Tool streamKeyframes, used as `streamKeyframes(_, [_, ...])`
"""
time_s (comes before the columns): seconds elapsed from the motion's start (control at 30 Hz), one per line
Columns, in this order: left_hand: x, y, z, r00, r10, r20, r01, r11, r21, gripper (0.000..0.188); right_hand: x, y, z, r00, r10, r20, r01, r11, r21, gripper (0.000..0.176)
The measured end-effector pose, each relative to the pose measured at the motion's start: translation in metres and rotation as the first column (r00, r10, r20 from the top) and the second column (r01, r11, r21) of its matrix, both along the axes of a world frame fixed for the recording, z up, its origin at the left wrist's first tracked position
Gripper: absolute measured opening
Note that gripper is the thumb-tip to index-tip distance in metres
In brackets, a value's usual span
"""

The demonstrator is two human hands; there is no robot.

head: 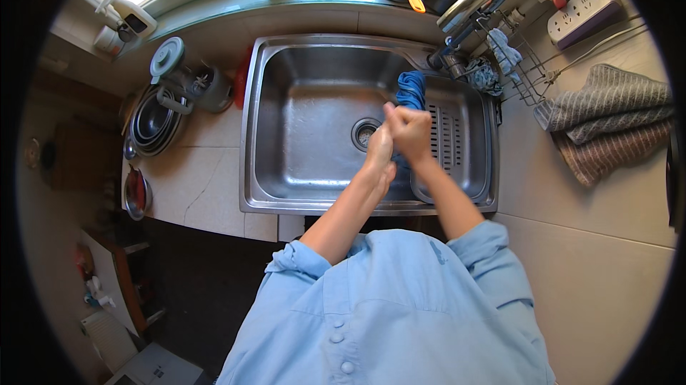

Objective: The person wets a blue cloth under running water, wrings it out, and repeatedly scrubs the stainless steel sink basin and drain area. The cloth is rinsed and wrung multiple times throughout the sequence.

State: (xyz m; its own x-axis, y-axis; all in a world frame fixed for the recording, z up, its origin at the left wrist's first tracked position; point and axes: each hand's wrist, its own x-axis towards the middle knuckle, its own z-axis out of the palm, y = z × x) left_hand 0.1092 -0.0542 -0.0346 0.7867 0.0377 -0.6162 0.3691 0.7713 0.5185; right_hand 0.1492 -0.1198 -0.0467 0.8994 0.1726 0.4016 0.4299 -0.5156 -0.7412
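Observation:
Over the right side of a stainless steel sink (321,117), a twisted blue cloth (411,89) is gripped in both of my hands. My right hand (411,130) is closed in a fist around it, and the cloth's bunched end sticks out on the far side. Close against it on the left, my left hand (380,152) is wrapped around the nearer part, most of which the hands hide. A slotted drainer tray (447,136) lies in the sink at the right, and the drain (364,133) is just left of my hands.
The chrome faucet (474,4) arches over the back right corner. A wire rack (522,71) holds cloths beside it. Folded striped towels (611,117) and a power strip (584,12) lie right. Nested bowls (155,120) and a blender jar (214,90) stand left.

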Motion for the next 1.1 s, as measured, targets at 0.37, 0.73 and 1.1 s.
streamKeyframes(0.37, [0.001,0.014,-0.026,0.989,-0.135,0.056,0.141,0.98,-0.139,0.03,0.01,0.009,0.004,0.995,-0.018,0.097,0.032,0.99,-0.14,0.034])
streamKeyframes(0.73, [0.008,0.033,-0.069,0.881,-0.118,0.458,0.333,0.843,-0.423,0.03,-0.013,0.019,0.012,0.918,0.21,0.337,-0.11,0.95,-0.292,0.026])
streamKeyframes(1.1, [0.008,0.028,-0.042,0.99,-0.125,0.06,0.134,0.975,-0.177,0.031,0.015,0.02,-0.002,1.0,0.021,0.018,-0.019,0.997,-0.07,0.035])
